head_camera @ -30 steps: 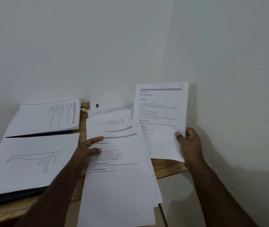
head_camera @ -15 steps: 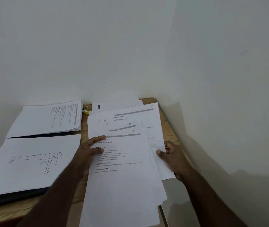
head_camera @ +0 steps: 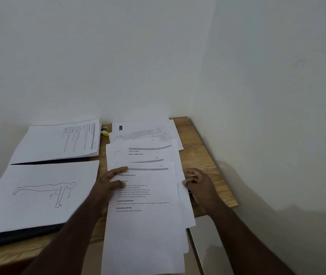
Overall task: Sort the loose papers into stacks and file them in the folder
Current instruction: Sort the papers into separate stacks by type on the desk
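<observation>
chg: sheet the right hand [head_camera: 198, 185] held up 1s ago is now down on the fanned papers [head_camera: 148, 195], fingers loosely curled at its right edge, holding nothing | left hand [head_camera: 108, 183] still flat on pile, fingers straight | open folder [head_camera: 19, 238] at left w/ stacks | wooden desk [head_camera: 203, 155] in white wall corner

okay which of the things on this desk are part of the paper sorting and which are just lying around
Job: fanned papers, drawing sheet, text stack, far sheets, dark folder, left hand, right hand.
Lying about: yellow object.
</observation>
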